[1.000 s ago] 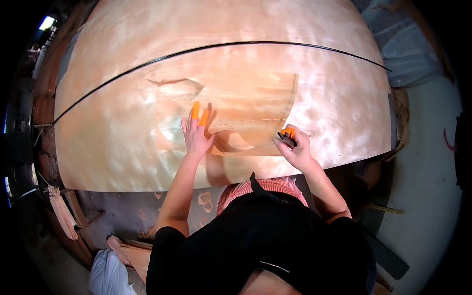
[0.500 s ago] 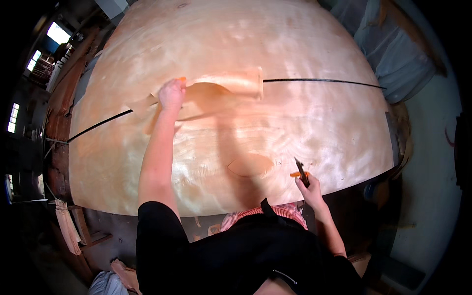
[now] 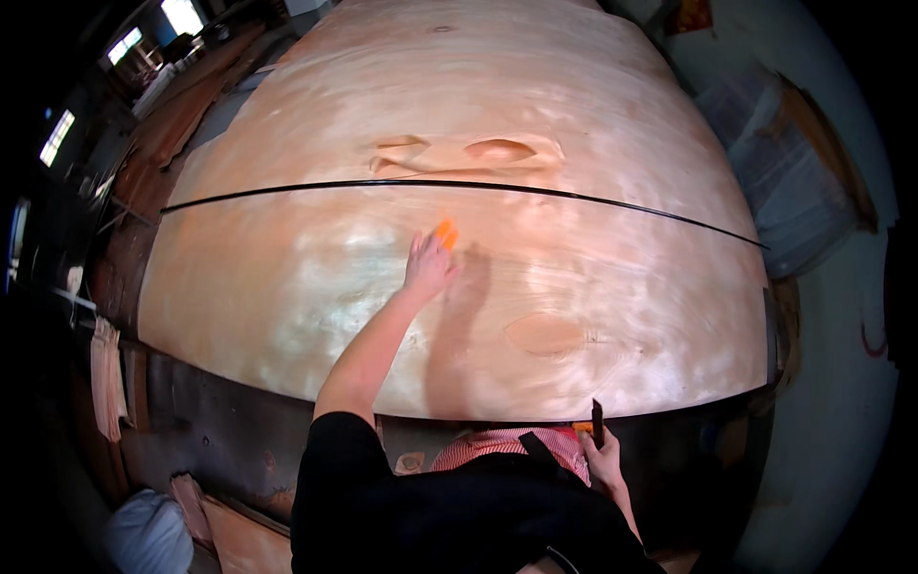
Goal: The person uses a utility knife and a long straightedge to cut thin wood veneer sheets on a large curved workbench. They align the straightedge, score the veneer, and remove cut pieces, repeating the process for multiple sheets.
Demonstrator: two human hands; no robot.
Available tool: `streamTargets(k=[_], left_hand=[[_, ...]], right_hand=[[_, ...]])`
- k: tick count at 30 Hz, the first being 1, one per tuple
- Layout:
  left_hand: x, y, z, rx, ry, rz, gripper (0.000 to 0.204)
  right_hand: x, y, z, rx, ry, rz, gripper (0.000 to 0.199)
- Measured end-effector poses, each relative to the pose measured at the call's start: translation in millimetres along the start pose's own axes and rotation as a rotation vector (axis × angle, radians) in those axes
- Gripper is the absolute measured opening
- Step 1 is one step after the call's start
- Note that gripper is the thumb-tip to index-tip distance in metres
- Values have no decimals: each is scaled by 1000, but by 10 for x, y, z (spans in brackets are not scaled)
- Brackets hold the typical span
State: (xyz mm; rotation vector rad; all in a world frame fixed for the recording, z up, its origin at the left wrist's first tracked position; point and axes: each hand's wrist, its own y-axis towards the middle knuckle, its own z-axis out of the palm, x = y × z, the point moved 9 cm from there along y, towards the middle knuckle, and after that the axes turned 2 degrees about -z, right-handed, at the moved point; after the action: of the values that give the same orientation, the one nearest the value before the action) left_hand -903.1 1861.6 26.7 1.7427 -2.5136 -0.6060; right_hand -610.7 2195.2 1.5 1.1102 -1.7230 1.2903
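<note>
A wide sheet of pale wood veneer [image 3: 287,268] spreads in front of me. My left hand [image 3: 430,271] is low over its middle, fingers stretched forward, with orange covers [image 3: 447,235] on the fingertips; it holds nothing that I can see. A crumpled loose piece of veneer [image 3: 459,165] lies beyond that hand, on the far side of a thin black strip [image 3: 459,184] running across the sheet. An oval patch [image 3: 543,335] shows in the grain, right of my left arm. At the near edge, my right hand [image 3: 602,457] grips a dark utility knife [image 3: 598,424], tip pointing away, orange beside it.
Plastic-wrapped material [image 3: 779,182] stands past the right edge of the sheet. To the left are stacked brown boards [image 3: 182,115] and a bundle of veneer strips [image 3: 107,378]. A pale bag [image 3: 150,533] sits on the floor at the lower left.
My left hand has let go of the loose veneer and come back toward me. That piece now lies beyond the black strip, uncovering it. My right hand with the knife has dropped nearer my waist.
</note>
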Motion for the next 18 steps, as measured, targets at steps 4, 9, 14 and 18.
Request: streamTargets(k=[4,9,14,18], left_hand=[[234,-1237,-95,134,-220,-204,45],[529,-3229,-336,65,-397,-549,38],[378,-4934,-368,133,-566,-884,33],[-57,-5268,-831,382,-338,-644,35]], right_hand=[[-186,-127,380,173,-87,35,14],[-90,-262,882,316,-192,-151,13],[175,-745,1503,489,-130,-339,10],[-108,-1153,1845,568,-117,-342,10]])
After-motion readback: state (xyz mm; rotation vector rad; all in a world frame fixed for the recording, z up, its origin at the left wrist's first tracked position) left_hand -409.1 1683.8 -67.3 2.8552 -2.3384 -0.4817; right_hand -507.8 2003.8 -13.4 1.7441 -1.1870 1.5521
